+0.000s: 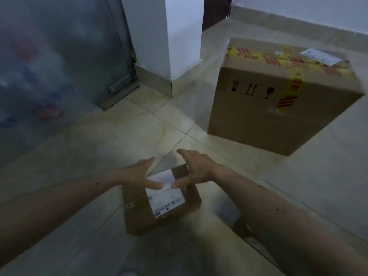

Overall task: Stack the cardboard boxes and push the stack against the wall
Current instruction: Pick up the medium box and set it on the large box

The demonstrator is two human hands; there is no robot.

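Note:
A small cardboard box [139, 214] with a white shipping label lies on the tiled floor just in front of me. My left hand [137, 173] sits at its far left corner, thumb on the label, fingers spread. My right hand [196, 166] is at the far right corner, thumb also on the label. Neither hand is closed around the box. A large cardboard box [258, 114] with yellow and red tape and a white label stands on the floor at the upper right, well apart from the small one.
A white pillar [165, 36] with a grey skirting rises at the top centre. Left of it is a grey metal door [59, 56]. A white wall [298, 8] with skirting runs behind the large box. Another brown object [242, 226] peeks out under my right forearm.

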